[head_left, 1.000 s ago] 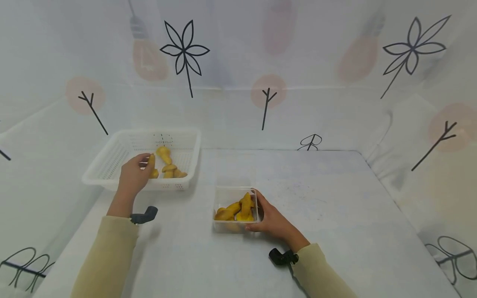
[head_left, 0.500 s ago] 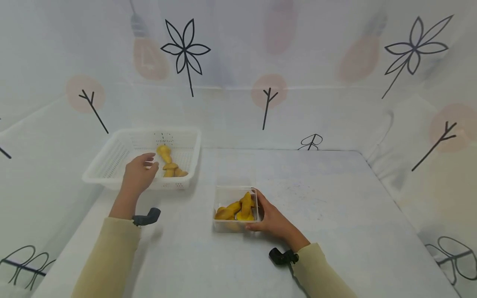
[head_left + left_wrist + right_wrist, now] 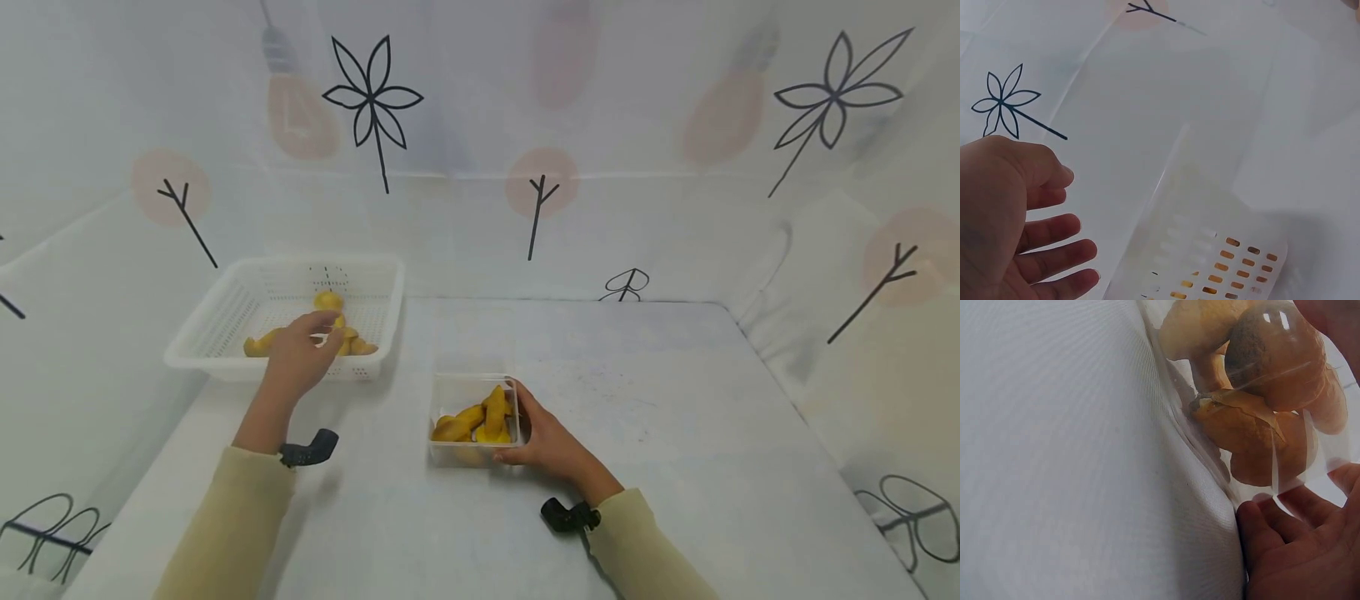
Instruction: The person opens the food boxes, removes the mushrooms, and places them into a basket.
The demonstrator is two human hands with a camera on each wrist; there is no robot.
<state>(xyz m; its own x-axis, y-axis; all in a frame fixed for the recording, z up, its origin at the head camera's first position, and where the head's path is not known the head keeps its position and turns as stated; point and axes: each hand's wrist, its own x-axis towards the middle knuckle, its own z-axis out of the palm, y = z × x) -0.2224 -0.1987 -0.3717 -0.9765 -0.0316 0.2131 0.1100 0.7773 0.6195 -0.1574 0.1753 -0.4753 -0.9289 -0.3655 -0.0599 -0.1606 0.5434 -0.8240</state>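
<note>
My left hand (image 3: 303, 354) hovers over the white basket (image 3: 210, 364), thumb and fingers apart. No thing shows in the left hand (image 3: 1016, 219) in the left wrist view. Close by its fingertips lie yellow-brown mushrooms, one with a rounded cap (image 3: 328, 300) behind and a small mushroom (image 3: 363, 347) to the right. Another mushroom (image 3: 258, 343) lies left of the hand, partly covered by it. My right hand (image 3: 551, 450) grips the right side of a clear plastic box (image 3: 450, 455) holding several mushrooms (image 3: 1275, 356). The box stands on the table.
The white table (image 3: 645, 400) extends right and forward of the box. A patterned white cloth (image 3: 465, 233) hangs behind and along both sides. The basket, at the table's back left, has perforated walls.
My left hand has left the mushroom its fingers were on and moved right across the basket. A mushroom now shows to its left. The right hand and box stay put.
</note>
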